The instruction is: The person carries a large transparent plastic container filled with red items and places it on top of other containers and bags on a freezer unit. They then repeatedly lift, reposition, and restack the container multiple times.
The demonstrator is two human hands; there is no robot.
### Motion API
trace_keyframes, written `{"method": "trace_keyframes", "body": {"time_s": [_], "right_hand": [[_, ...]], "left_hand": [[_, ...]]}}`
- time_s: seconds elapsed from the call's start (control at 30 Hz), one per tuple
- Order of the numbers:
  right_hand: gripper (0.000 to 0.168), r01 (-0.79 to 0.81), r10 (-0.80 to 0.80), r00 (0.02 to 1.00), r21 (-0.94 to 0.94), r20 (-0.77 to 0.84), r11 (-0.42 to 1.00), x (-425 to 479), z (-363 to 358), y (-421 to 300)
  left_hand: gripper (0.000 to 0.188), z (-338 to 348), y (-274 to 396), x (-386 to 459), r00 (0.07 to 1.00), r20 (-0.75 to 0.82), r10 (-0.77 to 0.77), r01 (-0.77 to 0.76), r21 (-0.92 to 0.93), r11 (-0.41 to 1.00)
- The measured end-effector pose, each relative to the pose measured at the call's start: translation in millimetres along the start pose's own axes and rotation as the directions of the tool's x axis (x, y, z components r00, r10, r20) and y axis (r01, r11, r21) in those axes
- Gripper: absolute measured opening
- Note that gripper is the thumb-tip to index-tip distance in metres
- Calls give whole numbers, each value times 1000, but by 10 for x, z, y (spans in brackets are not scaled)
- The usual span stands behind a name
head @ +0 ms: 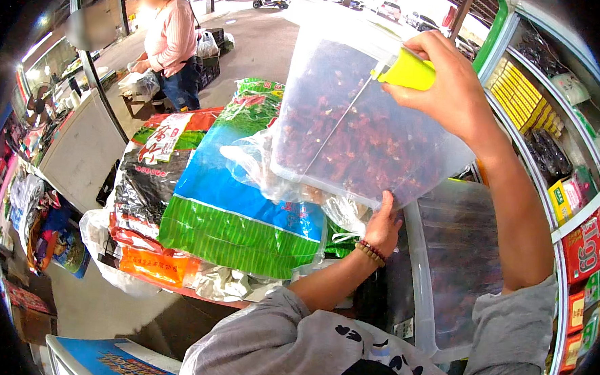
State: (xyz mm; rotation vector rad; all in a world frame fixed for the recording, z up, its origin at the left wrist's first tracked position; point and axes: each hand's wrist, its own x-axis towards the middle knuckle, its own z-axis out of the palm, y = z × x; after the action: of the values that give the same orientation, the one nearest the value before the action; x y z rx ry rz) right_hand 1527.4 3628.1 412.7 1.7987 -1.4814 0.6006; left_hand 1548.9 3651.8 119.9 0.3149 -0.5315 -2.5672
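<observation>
A clear plastic storage box with a dark reddish dried food in it is held up tilted before me. My right hand grips its yellow-green latch handle at the top. Against the lower edge of the box lies my left hand, a beaded bracelet on its wrist; its underside is partly hidden. Thin clear plastic bags are bunched beneath the box. Below them lies a blue and green printed plastic sack, beside a black and red sack. Another translucent plastic box stands under my right forearm.
On the right, glass-fronted shelves hold packets and boxes. A person in a pink top stands beyond the sacks, holding a plastic bag. A pale panel stands at left, and a blue printed surface is at the bottom left.
</observation>
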Motion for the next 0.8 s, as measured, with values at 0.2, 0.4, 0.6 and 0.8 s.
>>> {"method": "trace_keyframes", "body": {"time_s": [0.2,0.4,0.6,0.8], "right_hand": [[42,138,-132,984,43,-120,990,265,-182,-458],[46,123,-134,991,249,29,961,705,90,-886],[49,388,-368,920,174,-136,905,828,772,-1308],[57,168,-219,946,215,238,962,968,447,-1336]], "left_hand": [[81,-9,366,-159,990,44,135,-132,-68,989],[92,-167,839,-117,943,37,331,-329,-48,943],[91,-495,1063,-112,974,-2,225,-224,-93,970],[82,-337,1108,-114,977,41,208,-208,-17,978]]}}
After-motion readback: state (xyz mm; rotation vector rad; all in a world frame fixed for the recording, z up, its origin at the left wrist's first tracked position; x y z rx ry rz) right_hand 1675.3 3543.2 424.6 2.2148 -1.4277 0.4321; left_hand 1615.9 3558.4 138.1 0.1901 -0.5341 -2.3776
